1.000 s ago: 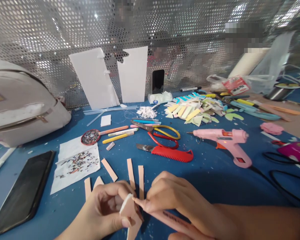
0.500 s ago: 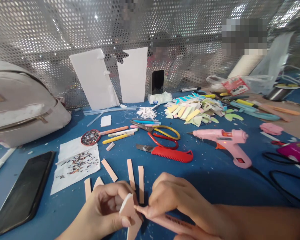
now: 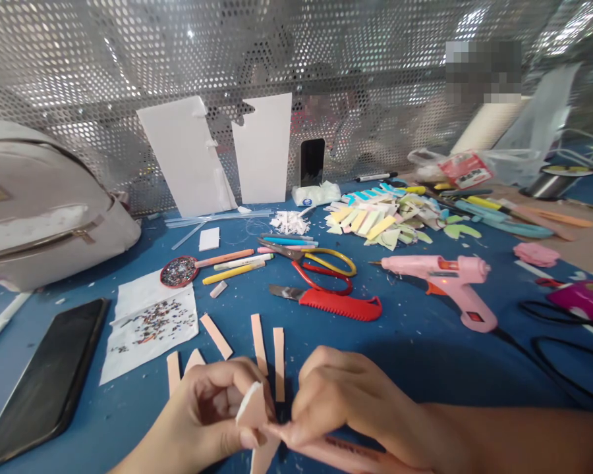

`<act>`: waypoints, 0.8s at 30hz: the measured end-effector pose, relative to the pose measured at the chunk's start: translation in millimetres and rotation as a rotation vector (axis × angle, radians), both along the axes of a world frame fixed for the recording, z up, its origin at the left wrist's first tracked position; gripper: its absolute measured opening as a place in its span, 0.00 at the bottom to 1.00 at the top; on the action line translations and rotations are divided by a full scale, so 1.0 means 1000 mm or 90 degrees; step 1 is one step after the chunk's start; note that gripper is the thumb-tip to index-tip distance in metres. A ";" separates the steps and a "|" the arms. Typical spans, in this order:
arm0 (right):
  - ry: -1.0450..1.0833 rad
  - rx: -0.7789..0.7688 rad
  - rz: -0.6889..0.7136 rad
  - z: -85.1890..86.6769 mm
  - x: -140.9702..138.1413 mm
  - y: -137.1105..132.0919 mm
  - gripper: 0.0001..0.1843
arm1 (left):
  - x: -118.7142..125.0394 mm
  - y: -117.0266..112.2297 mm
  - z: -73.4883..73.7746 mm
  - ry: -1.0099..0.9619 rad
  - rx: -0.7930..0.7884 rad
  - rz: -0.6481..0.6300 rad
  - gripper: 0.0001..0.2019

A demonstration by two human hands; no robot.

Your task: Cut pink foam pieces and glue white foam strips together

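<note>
My left hand [image 3: 205,421] pinches a peach foam piece [image 3: 254,409] at the bottom centre, thumb under it and fingers curled over its top. My right hand [image 3: 348,401] is closed round a pink pen-like tool [image 3: 346,453] and presses its tip against the lower edge of that piece. Just beyond my fingers, several peach foam strips [image 3: 258,342] lie on the blue table [image 3: 415,342].
A red utility knife [image 3: 333,301], scissors [image 3: 321,260], pens [image 3: 233,263] and a pink glue gun [image 3: 449,280] lie mid-table. A black phone [image 3: 47,378], glitter-strewn paper [image 3: 148,322] and a grey bag [image 3: 39,204] sit left. Coloured foam scraps [image 3: 380,220], white boards [image 3: 222,151], mesh wall behind.
My right hand has slid slightly down and toward me, bringing the tool tip lower along the foam piece. My left hand has hardly moved.
</note>
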State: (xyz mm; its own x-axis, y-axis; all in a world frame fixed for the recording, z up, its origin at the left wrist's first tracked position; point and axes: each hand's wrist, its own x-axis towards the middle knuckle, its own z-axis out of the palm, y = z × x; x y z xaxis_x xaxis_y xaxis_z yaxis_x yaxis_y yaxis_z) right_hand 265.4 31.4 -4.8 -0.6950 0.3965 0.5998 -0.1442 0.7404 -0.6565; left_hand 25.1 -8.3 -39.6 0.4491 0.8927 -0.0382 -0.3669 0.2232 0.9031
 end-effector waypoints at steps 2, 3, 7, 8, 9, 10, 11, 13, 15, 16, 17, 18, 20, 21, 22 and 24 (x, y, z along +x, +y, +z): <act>-0.005 0.011 0.003 -0.001 0.000 0.000 0.20 | 0.000 -0.001 0.000 -0.004 0.000 0.001 0.10; -0.017 0.014 0.001 -0.002 0.000 0.000 0.21 | 0.000 -0.001 0.000 -0.006 -0.002 0.002 0.10; -0.023 0.007 0.014 -0.002 -0.001 0.002 0.21 | 0.001 -0.002 0.000 -0.004 -0.002 -0.002 0.09; -0.014 0.007 0.020 -0.002 -0.001 0.003 0.21 | 0.001 -0.001 0.000 -0.005 -0.001 -0.004 0.09; -0.009 0.008 0.020 -0.002 -0.001 0.003 0.21 | 0.001 -0.001 0.000 -0.006 0.000 -0.006 0.10; -0.013 0.009 0.017 -0.001 -0.001 0.004 0.21 | 0.001 -0.001 -0.001 -0.006 -0.001 -0.007 0.10; -0.021 0.006 0.011 0.000 -0.001 0.004 0.21 | 0.000 -0.001 -0.001 -0.007 -0.002 -0.007 0.10; -0.029 -0.005 0.004 0.001 -0.001 0.005 0.19 | 0.000 -0.001 -0.001 -0.008 -0.003 -0.007 0.10; -0.016 -0.010 0.009 0.001 -0.001 0.004 0.18 | 0.000 -0.001 -0.001 -0.008 0.001 -0.008 0.10; -0.010 -0.005 0.017 0.001 -0.001 0.004 0.18 | 0.000 -0.001 0.000 -0.008 0.003 -0.007 0.10; -0.006 0.002 0.025 0.001 -0.001 0.003 0.18 | 0.000 -0.001 0.000 -0.008 0.003 -0.005 0.10; -0.011 0.007 0.028 0.001 0.000 0.003 0.18 | 0.000 -0.001 0.000 -0.007 0.002 -0.004 0.10; -0.025 0.006 0.024 0.000 0.000 0.002 0.20 | 0.000 0.000 0.001 -0.008 0.001 -0.003 0.10; -0.027 -0.002 0.020 0.000 0.000 0.002 0.21 | 0.001 0.000 0.001 -0.008 0.000 -0.003 0.10; -0.021 -0.009 0.015 0.000 0.000 0.002 0.21 | 0.001 0.000 0.001 -0.009 0.000 -0.003 0.10; -0.009 -0.015 0.025 -0.001 0.000 0.003 0.19 | 0.001 0.000 0.001 -0.010 0.004 -0.007 0.10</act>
